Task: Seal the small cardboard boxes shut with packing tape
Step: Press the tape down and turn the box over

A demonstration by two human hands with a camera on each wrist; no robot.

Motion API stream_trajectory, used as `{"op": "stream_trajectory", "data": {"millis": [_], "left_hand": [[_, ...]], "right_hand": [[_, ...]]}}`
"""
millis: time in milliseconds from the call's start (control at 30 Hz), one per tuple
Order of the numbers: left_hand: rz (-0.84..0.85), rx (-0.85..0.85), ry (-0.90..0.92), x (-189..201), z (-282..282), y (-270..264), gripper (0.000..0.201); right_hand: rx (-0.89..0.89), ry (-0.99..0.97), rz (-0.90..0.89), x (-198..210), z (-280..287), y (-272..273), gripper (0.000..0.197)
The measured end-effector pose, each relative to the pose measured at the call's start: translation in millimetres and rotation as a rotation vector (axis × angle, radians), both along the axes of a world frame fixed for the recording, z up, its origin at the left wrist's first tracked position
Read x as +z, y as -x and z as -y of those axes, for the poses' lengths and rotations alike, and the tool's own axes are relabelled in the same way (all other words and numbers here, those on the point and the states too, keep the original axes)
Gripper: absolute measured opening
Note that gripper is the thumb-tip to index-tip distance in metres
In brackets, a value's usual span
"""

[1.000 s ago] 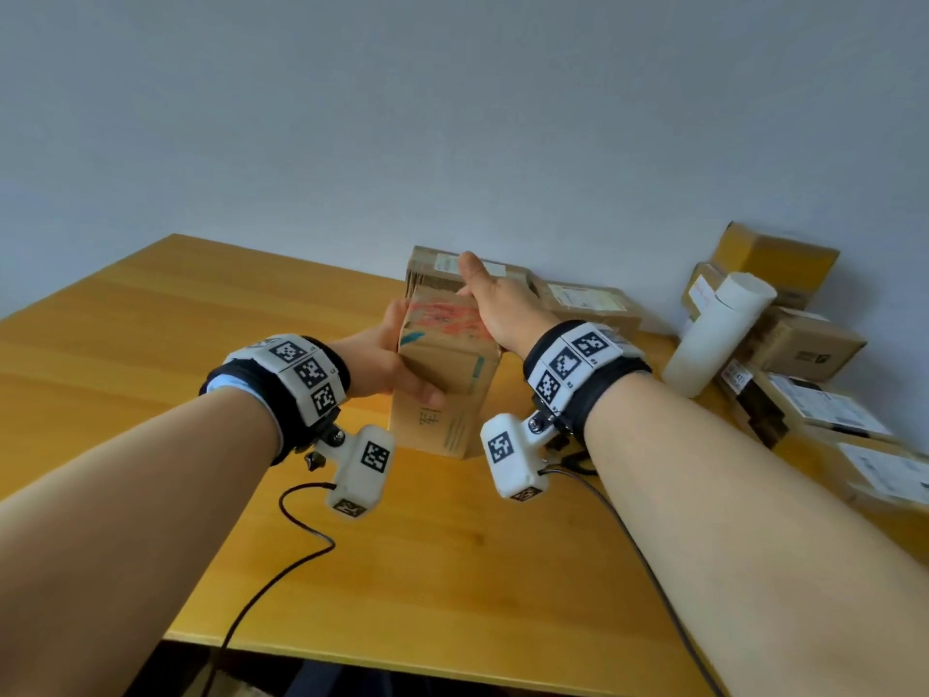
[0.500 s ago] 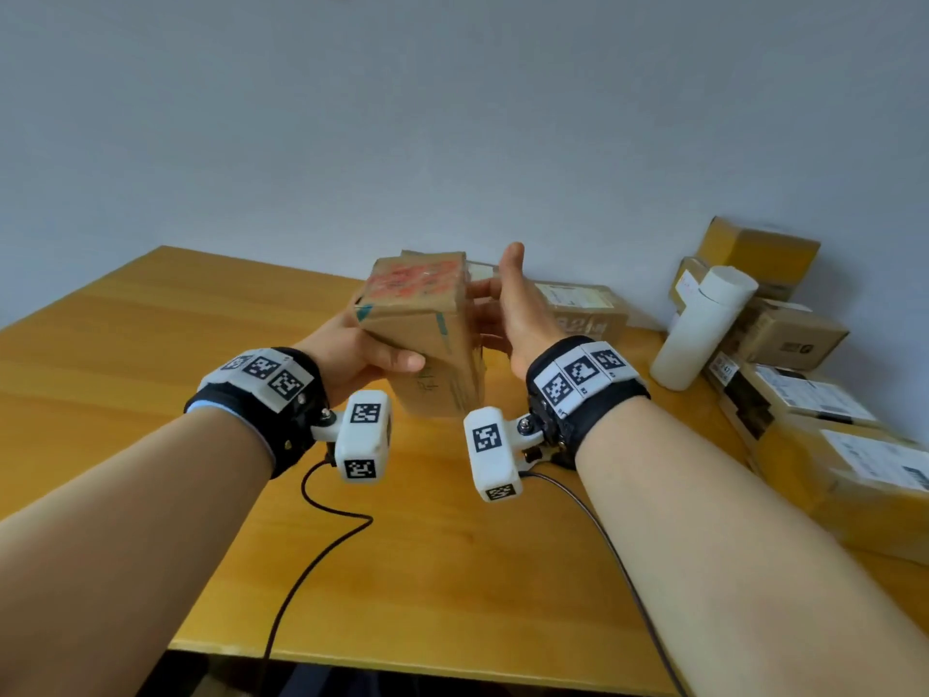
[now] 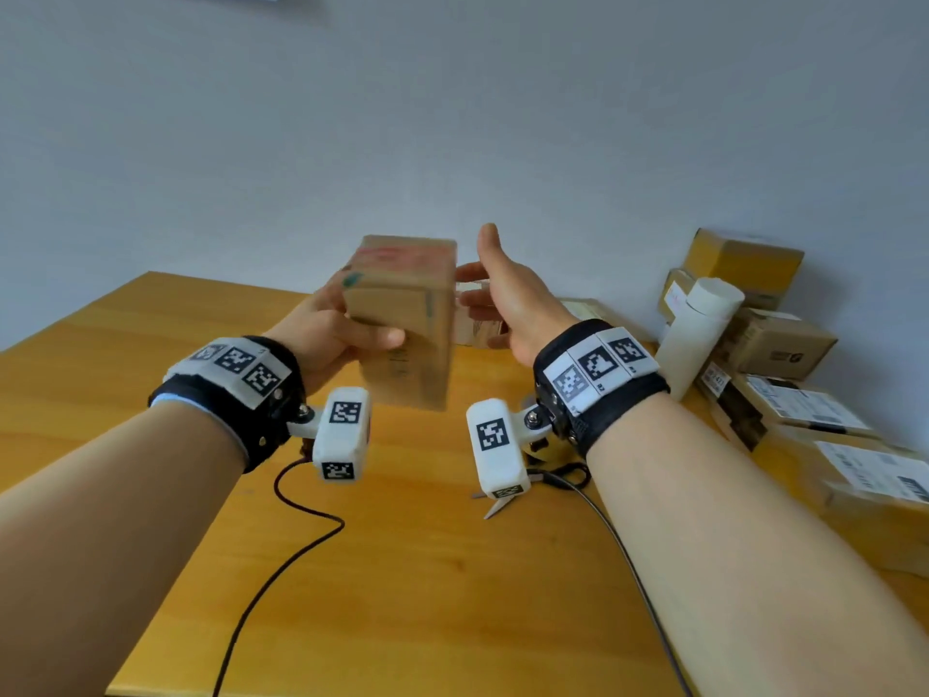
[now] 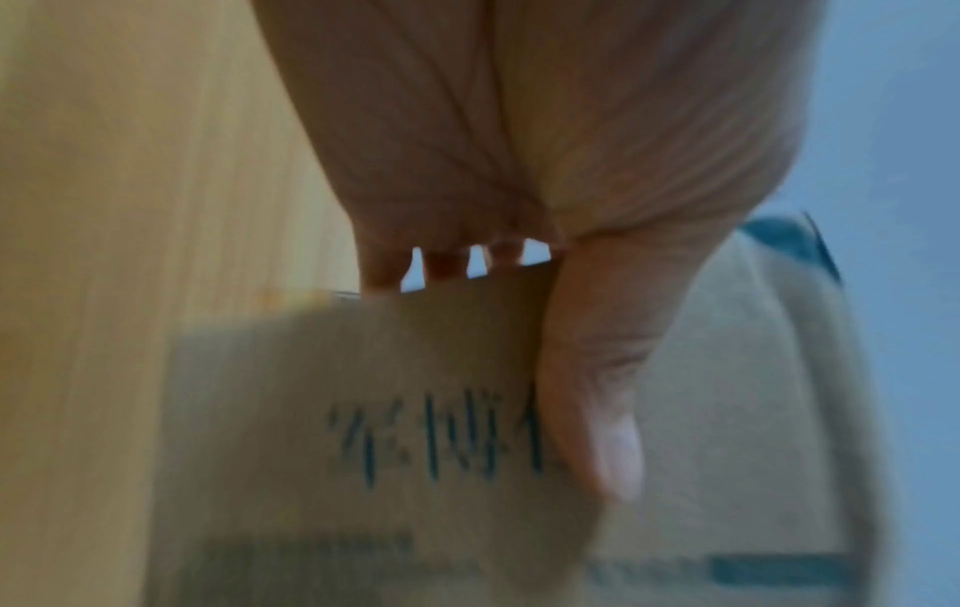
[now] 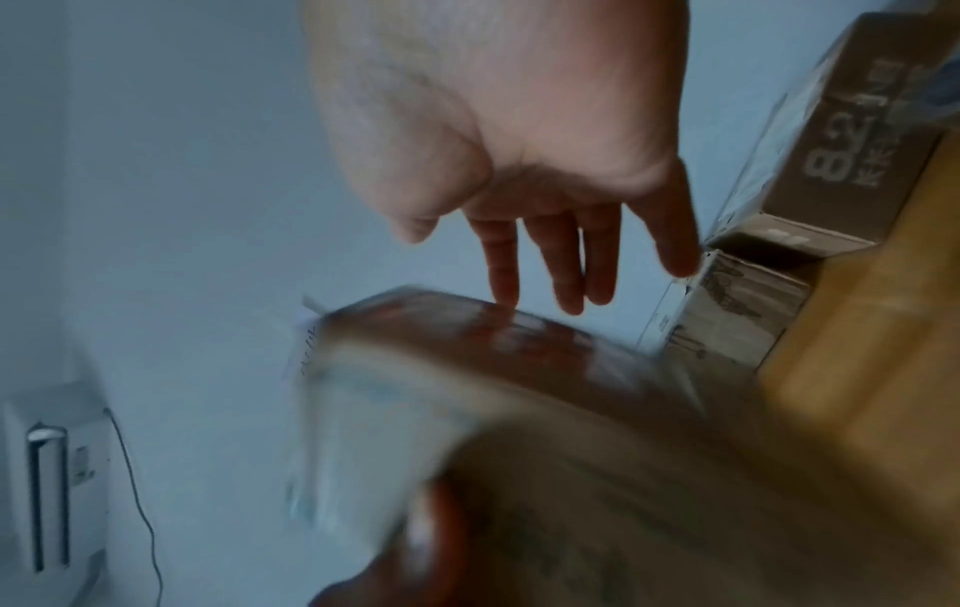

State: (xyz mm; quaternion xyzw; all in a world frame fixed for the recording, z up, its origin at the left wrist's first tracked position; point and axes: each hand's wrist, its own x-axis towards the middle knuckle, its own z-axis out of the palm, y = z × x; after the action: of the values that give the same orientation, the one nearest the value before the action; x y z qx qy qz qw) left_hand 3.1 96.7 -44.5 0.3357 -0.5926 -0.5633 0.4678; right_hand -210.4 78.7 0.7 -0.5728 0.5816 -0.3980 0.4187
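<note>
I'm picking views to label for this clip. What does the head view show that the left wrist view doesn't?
Only the head view shows the right hand open beside the box, the white roll, the stacked boxes and the scissors. Only the left wrist view shows dark printed characters on the box up close. Both show the left hand gripping the cardboard box above the wooden table.
</note>
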Motion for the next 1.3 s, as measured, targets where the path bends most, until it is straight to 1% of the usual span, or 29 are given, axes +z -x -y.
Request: {"op": "stream_trajectory", "data": {"millis": [33,100,133,167,233,267,300,333,367,400,433,467,500,567,600,633,700,733,767,800,833,867,900,967,1067,1167,1233,1267,1300], "left_hand": [[0.132,0.083,0.063,5.1,1.5,3.2,0.091],[0.494,0.261,0.189,11.9,5.5,9.7,0.104],[0.653,0.321,0.245,13.6,5.9,13.7,0.111],[0.778,0.361,0.311,13.9,5.6,18.4,0.116],[0.984,0.404,0.458,9.8,3.7,28.4,0.121],[1.06,0.408,0.511,6.9,1.9,32.8,0.124],[1.104,0.393,0.532,2.7,1.6,35.2,0.127],[1.118,0.371,0.514,0.3,-0.2,36.4,0.132],[1.108,0.356,0.453,-2.5,-0.1,34.7,0.138],[1.078,0.36,0.368,-4.3,0.3,31.0,0.144],[1.022,0.38,0.257,-6.2,2.5,23.7,0.149],[0.946,0.403,0.127,-8.6,4.9,14.6,0.153],[0.85,0.413,-0.01,-11.2,7.4,5.1,0.155],[0.613,0.38,-0.258,-18.7,11.4,-12.7,0.151],[0.502,0.339,-0.343,-22.8,11.6,-18.6,0.142],[0.42,0.277,-0.393,-26.2,9.9,-22.0,0.126],[0.325,0.147,-0.42,-30.5,5.4,-23.4,0.088],[0.254,0.113,-0.432,-32.6,3.7,-23.2,0.08],[0.162,0.108,-0.458,-33.7,2.6,-23.1,0.077],[0.085,0.133,-0.479,-33.7,2.4,-23.2,0.068],[0.04,0.166,-0.483,-33.8,3.7,-23.9,0.054],[0.026,0.207,-0.485,-34.5,6.5,-26.2,0.042],[0.024,0.236,-0.486,-35.7,9.1,-28.4,0.035],[0.027,0.278,-0.486,-39.0,16.7,-31.9,0.028],[0.058,0.335,-0.5,-41.1,27.1,-33.7,0.029],[0.113,0.459,-0.581,-44.0,40.3,-38.4,0.031],[0.141,0.541,-0.63,-45.6,48.4,-45.0,0.034],[0.176,0.572,-0.636,-48.1,52.1,-49.0,0.036],[0.231,0.603,-0.632,-49.7,55.4,-52.7,0.038]], "right_hand": [[-0.003,-0.024,-0.024,0.5,1.0,0.1,0.081],[0.014,-0.091,-0.077,0.5,0.7,-1.6,0.099],[0.033,-0.116,-0.105,-0.7,-0.7,-3.3,0.107],[0.058,-0.135,-0.131,-3.2,-2.4,-5.2,0.108],[0.088,-0.182,-0.159,-9.8,-9.5,-8.7,0.099],[0.093,-0.197,-0.148,-13.7,-13.6,-9.4,0.089],[0.095,-0.201,-0.113,-19.7,-13.9,-8.4,0.075],[0.087,-0.195,-0.05,-27.2,-12.2,-5.7,0.06],[0.067,-0.182,0.023,-34.1,-10.0,-1.5,0.054],[0.039,-0.179,0.095,-40.0,-8.4,4.3,0.061],[0.011,-0.181,0.158,-44.7,-6.0,9.6,0.076],[-0.011,-0.18,0.212,-48.4,-5.8,15.0,0.09],[-0.027,-0.174,0.262,-51.0,-6.1,19.6,0.099],[-0.011,-0.175,0.352,-55.4,-4.7,27.4,0.106],[0.01,-0.171,0.376,-57.2,-4.1,29.5,0.106],[0.033,-0.159,0.377,-58.4,-3.9,29.6,0.106],[0.093,-0.118,0.296,-59.7,-4.7,24.7,0.11],[0.128,-0.101,0.233,-60.7,-4.1,21.6,0.115],[0.157,-0.092,0.175,-61.4,-3.1,18.9,0.119],[0.18,-0.094,0.128,-61.4,-2.6,16.8,0.123],[0.201,-0.117,0.104,-60.6,-2.5,15.0,0.126],[0.223,-0.146,0.099,-59.1,-2.2,13.3,0.128],[0.24,-0.17,0.11,-57.8,-1.4,11.8,0.127],[0.237,-0.178,0.149,-56.9,3.1,6.6,0.116],[0.147,-0.153,0.163,-60.5,12.7,-5.2,0.103],[0.07,-0.189,0.134,-71.2,21.1,-19.5,0.094],[0.078,-0.221,0.078,-82.0,28.1,-28.8,0.083],[0.082,-0.218,-0.002,-85.9,30.7,-34.2,0.076],[0.093,-0.195,-0.133,-87.5,32.6,-40.2,0.066]]}}
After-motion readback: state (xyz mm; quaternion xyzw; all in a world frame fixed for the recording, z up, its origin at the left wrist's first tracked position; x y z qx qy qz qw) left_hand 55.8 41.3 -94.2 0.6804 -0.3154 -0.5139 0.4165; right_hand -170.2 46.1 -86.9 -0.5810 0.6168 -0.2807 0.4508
